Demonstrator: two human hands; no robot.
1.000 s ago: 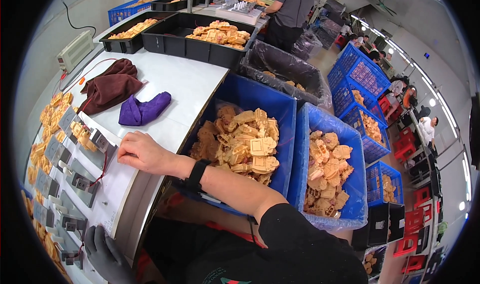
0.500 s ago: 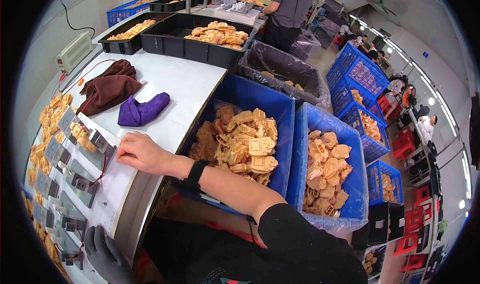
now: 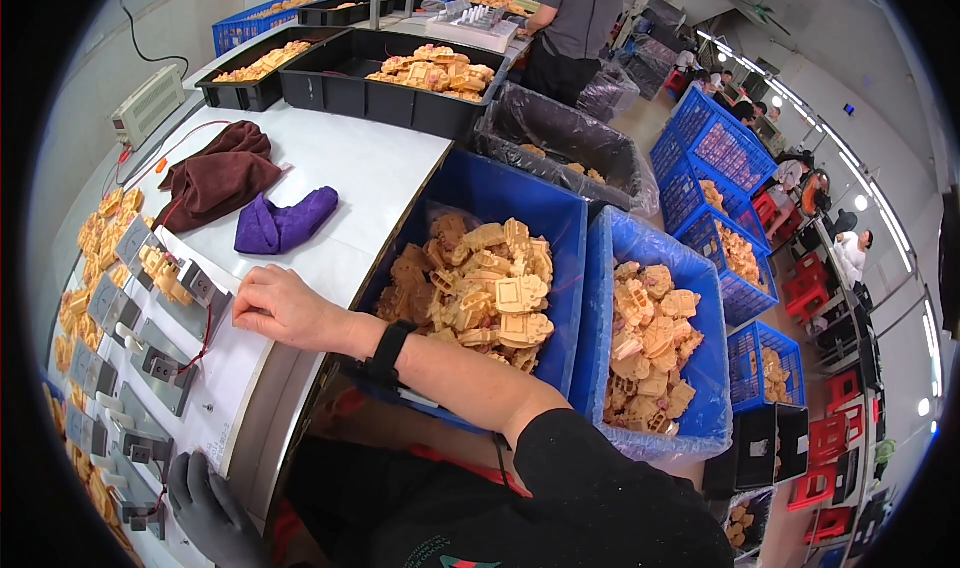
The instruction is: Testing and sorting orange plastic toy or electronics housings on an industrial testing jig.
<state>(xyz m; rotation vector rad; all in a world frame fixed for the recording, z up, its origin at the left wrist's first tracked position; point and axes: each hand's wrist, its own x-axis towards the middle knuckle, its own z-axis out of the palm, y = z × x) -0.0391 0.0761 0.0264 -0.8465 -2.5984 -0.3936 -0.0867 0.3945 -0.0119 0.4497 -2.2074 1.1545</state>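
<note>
My right hand [image 3: 280, 306], bare with a black band at the wrist, rests at the white table's edge. Its fingers are curled in, and nothing shows between them. Just left of it is a small metal fixture [image 3: 199, 282] with a tan plastic part [image 3: 163, 270] on it and red wires. My left hand [image 3: 208, 508] wears a dark grey glove and lies low at the left with fingers stretched out, beside the row of fixtures [image 3: 160, 366]. It holds nothing that I can see.
Ahead lie a purple cloth [image 3: 286, 220] and a brown cloth [image 3: 222, 173]. Black trays [image 3: 380, 103] of tan parts stand farther back. Blue bins [image 3: 575, 258] heaped with tan parts flank my right arm. Stacked blue crates [image 3: 700, 158] and a co-worker [image 3: 578, 28] are beyond.
</note>
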